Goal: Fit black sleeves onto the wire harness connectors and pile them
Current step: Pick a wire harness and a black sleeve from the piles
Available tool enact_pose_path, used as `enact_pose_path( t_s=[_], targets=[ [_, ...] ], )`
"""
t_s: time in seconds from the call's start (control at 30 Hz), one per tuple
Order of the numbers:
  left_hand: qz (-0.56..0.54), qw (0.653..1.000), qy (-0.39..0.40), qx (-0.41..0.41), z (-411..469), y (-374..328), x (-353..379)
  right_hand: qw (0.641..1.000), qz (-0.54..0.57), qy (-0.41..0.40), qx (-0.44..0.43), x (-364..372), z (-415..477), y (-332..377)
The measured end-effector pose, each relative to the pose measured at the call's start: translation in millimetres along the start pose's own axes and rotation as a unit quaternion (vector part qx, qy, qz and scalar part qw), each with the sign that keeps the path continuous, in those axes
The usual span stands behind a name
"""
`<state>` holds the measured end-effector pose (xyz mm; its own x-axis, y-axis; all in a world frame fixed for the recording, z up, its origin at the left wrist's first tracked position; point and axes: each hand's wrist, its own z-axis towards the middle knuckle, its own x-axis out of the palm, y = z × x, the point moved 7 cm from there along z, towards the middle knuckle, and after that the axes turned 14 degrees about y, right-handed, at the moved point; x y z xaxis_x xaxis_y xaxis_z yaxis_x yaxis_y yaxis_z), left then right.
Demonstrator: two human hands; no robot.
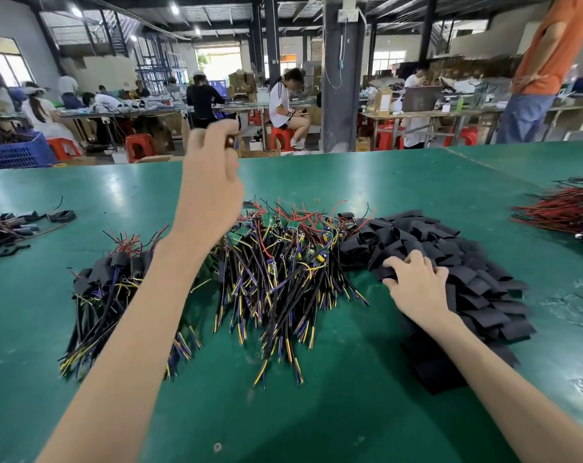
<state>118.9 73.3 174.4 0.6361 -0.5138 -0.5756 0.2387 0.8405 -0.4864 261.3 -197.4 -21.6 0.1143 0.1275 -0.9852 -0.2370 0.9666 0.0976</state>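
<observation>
Sleeves (450,248) are heaped in a big black pile right of centre, and the right hand (417,282) is clawed into its near-left edge. The fingers are bent and a bit spread, with the tips gripping at the top sleeves.

The left hand (213,182) is lifted off the table (317,412), above centre-left. Its fingers are curled in close together, and there's a small dark blurry bit at the tips. Honestly can't tell if it's holding that.

Between the two arms sits the harness pile (283,262), bare ones: black, yellow and blue leads fanning toward the bottom, little green boards and red wires at the far side. It touches the sleeves on its right.

Just left of the left forearm is the done pile (109,285), with black sleeves on the far ends.

Further out, a small bunch (16,223) lies at the left edge and a red wire bundle (564,208) at the right edge.

Past the table there's a blue crate (16,152) upper left, people sitting at benches, and someone in an orange top (551,45) upper right.
</observation>
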Motion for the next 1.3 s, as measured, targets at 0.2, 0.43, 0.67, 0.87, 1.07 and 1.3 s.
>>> enact_pose_path(
  t_s=[0.2,0.43,0.67,0.87,1.07,1.3],
  targets=[
    [0.133,0.964,0.230,-0.024,-53.6,42.1,75.7,0.997,0.058,-0.044,-0.023,-11.6,2.3,-0.2],
    [0.164,0.952,0.257,-0.029,-87.9,62.2,113.4,0.958,0.233,-0.105,-0.130,-39.7,-12.1,21.3],
    [0.189,0.968,0.157,0.044,-91.6,54.3,101.9,0.965,0.162,0.060,-0.198,-11.3,-23.7,51.2],
    [0.212,0.969,0.115,0.064,-95.7,48.9,98.7,0.976,0.042,0.075,-0.201,3.5,-21.9,53.7],
    [0.215,0.968,0.100,0.082,-102.1,43.7,100.0,0.966,0.116,0.120,-0.199,8.5,-21.7,55.4],
    [0.174,0.980,0.056,0.072,-104.9,39.8,92.6,0.951,0.222,0.043,-0.209,-13.9,-17.1,46.2]
  ],
)
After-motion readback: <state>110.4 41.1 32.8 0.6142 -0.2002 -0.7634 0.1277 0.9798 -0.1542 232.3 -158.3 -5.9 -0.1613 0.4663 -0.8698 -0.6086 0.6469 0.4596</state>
